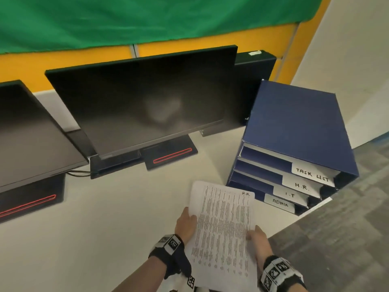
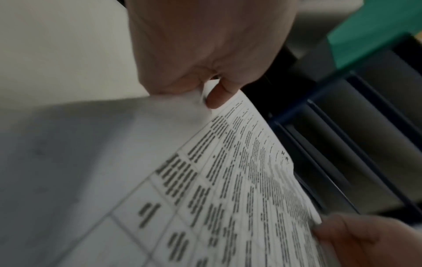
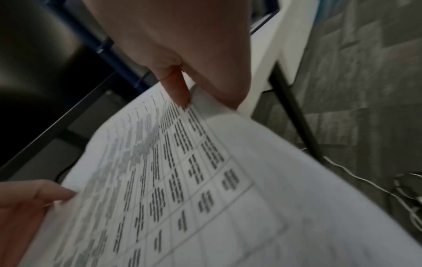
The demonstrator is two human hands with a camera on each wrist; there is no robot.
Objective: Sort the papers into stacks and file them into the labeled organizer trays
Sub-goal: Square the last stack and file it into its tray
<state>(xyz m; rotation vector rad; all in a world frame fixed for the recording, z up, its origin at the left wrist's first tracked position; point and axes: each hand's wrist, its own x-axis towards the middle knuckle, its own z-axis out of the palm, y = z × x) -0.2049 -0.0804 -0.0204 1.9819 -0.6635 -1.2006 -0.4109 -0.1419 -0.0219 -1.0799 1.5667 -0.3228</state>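
Observation:
Both hands hold a stack of printed papers (image 1: 223,232) above the white desk, in front of the blue organizer (image 1: 294,131). The top sheet carries a handwritten "H.R." in its far right corner. My left hand (image 1: 186,223) pinches the stack's left edge, thumb on top (image 2: 214,97). My right hand (image 1: 257,237) pinches the right edge, thumb on top (image 3: 180,90). The papers (image 2: 239,180) (image 3: 182,180) show tables of text. The organizer's trays are labeled TASK LIST (image 1: 312,174), H.R. (image 1: 302,186), I.T (image 1: 290,194) and ADMIN (image 1: 280,203), top to bottom.
Two dark monitors (image 1: 143,102) (image 1: 27,135) stand on the white desk (image 1: 105,207) at left and center, with black stands. The organizer sits at the desk's right corner; grey carpet (image 1: 347,228) lies beyond the desk edge. Cables lie on the floor (image 3: 406,198).

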